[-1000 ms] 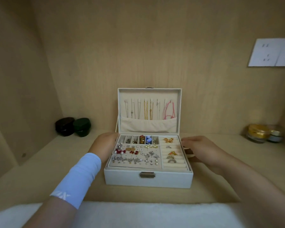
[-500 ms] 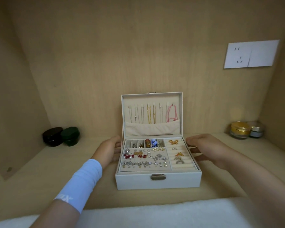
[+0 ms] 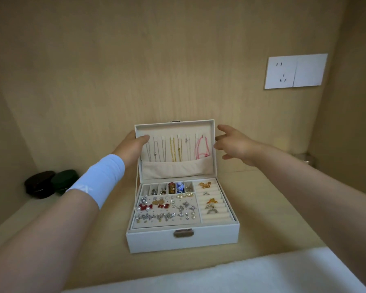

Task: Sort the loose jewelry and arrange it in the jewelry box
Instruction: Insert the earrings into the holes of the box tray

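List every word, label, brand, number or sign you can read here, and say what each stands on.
No word or number here can be read.
Blue wristband: a white mark, too blurred to read.
Wall socket: plug slots only, no lettering.
Clasp of the jewelry box: no lettering visible.

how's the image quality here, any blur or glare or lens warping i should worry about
Head view, centre: soft even light, no glare; the jewelry box is sharp, though its small earrings smear together. Head view, edges: wide-angle stretch swells both forearms and skews the wall socket. Head view, left corner: the dark cases sit in shadow, detail lost.
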The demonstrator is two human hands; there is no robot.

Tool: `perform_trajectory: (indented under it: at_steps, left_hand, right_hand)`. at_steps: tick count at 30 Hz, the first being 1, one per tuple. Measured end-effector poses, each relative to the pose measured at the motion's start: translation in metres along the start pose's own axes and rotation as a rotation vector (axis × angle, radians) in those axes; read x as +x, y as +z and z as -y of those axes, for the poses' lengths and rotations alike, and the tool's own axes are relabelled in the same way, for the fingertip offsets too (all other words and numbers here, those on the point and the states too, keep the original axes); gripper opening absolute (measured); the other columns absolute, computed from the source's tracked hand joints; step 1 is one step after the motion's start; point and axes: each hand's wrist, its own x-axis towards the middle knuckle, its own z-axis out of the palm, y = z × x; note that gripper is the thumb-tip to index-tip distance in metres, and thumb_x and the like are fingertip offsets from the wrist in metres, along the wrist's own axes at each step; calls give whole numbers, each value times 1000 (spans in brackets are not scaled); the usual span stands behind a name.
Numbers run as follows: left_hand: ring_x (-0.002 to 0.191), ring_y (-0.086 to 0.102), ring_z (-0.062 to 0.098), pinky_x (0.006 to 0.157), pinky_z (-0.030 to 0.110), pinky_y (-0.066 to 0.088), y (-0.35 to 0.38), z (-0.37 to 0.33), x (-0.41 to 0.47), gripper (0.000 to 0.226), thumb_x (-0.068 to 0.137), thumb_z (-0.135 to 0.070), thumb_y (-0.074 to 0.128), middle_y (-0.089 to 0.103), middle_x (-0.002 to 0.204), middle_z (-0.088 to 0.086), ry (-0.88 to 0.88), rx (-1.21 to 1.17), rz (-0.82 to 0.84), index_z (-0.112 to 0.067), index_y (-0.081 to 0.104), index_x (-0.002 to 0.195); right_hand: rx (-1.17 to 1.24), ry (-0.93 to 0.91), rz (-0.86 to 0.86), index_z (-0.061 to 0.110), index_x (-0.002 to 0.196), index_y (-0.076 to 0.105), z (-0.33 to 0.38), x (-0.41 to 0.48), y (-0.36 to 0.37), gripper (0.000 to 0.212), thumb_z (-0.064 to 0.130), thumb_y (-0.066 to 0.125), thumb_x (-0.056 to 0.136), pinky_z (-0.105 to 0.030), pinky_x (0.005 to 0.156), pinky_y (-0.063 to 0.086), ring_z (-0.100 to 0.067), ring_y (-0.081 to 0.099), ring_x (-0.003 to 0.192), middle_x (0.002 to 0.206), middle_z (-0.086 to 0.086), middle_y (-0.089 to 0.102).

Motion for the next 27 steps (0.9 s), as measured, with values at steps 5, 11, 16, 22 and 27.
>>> perform_trajectory:
  at_steps: [5, 11, 16, 22, 27]
  left_hand:
    - [138, 42, 26, 115, 49, 33, -5, -4, -8, 71, 91, -50, 51, 39, 154, -3, 8, -20, -54, -34, 22, 154]
    - [118, 57, 24, 101, 41, 49, -17, -4, -51, 35, 102, -36, 47, 56, 133, 3, 238, 31, -95, -32, 48, 137]
    - [101, 62, 7, 94, 24, 48, -34, 16, -101, 22, 94, -21, 63, 66, 107, -14, 408, 242, -26, -38, 63, 108]
    - [106, 58, -9, 90, 2, 40, -25, 54, -155, 44, 76, -10, 82, 65, 111, -17, 487, 339, 11, -43, 66, 100]
    - [111, 56, -9, 96, 5, 40, -13, 79, -167, 48, 76, -9, 83, 59, 115, -32, 441, 343, 6, -45, 66, 103]
  right_hand:
    - [25, -64, -68, 28, 160, 0, -1, 6, 4, 73, 27, 46, 104, -44, 99, 49, -28, 61, 120, 136, -10, 60]
    - [-312, -358, -125, 31, 149, 37, -4, -31, -11, 45, 42, 38, 106, -33, 86, 48, -22, 67, 92, 109, -8, 67]
    - [-466, -504, -102, 29, 126, 53, -25, -91, -17, 24, 33, 52, 102, -13, 78, 41, -1, 57, 102, 114, 15, 62]
    - [-569, -544, -43, 41, 132, 48, -73, -138, 2, 39, 33, 62, 97, -1, 89, 36, 15, 46, 114, 131, 26, 53]
    - [-667, -556, -33, 36, 146, 48, -100, -148, 22, 50, 21, 59, 100, -1, 92, 31, -1, 53, 111, 146, 18, 42]
